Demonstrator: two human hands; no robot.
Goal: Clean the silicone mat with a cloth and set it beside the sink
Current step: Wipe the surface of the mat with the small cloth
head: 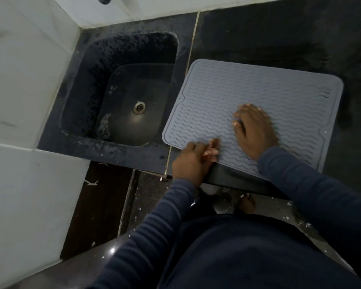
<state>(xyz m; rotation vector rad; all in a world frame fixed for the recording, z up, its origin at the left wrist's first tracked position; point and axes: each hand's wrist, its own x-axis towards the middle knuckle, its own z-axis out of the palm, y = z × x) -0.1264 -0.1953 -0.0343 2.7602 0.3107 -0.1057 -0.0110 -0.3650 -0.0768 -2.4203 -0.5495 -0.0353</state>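
The grey silicone mat [279, 97] with wavy ridges lies flat on the dark counter, just right of the sink [121, 97]. Its near edge hangs slightly over the counter's front. My right hand [253, 130] rests palm down on the middle of the mat, fingers spread toward the sink. My left hand [194, 160] is at the mat's near left edge, with blurred fingers curled onto that edge. No cloth shows in either hand or anywhere on the counter.
The dark sink has a metal drain [139, 107] and some residue on its floor. White tiled walls [25, 84] stand to the left and behind. The black counter [279, 34] extends right and behind the mat. Below the counter edge is a speckled floor.
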